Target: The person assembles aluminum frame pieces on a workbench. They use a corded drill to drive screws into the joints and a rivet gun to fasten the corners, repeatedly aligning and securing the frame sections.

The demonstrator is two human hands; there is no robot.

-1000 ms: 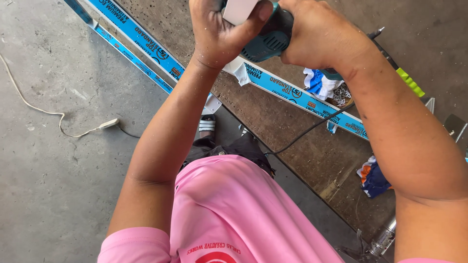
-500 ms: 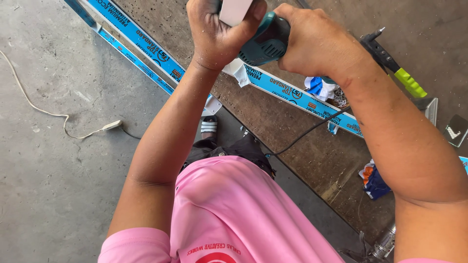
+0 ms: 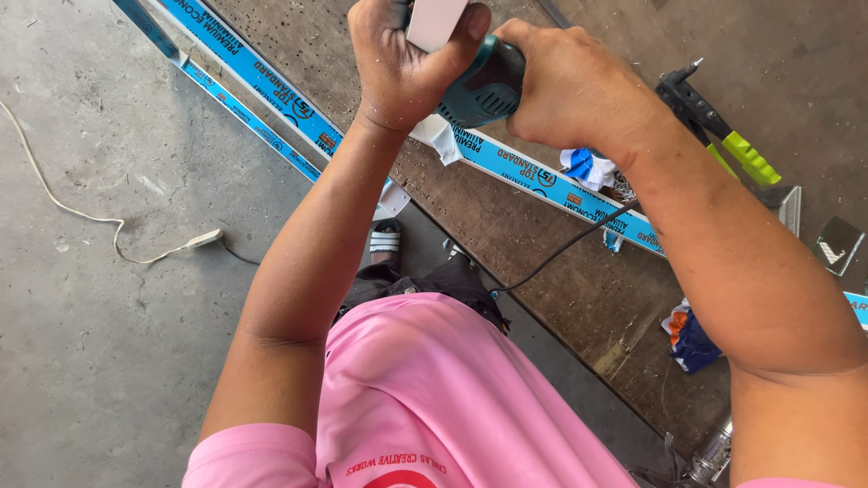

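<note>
Underfoot, grey concrete floor (image 3: 108, 361) meets brown workbench (image 3: 561, 271).

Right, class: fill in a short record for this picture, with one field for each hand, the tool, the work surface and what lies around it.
Left hand: left hand gripping a pale flat piece against the tool
Right hand: right hand wrapped round the green power tool
Tool cord: black cord runs down from the tool
Work surface: brown bench, dusty
On bench: blue-wrapped metal strips, hand riveter with green grips, crumpled cloth
Floor: grey concrete with a white cable
Clothing: pink shirt
</note>
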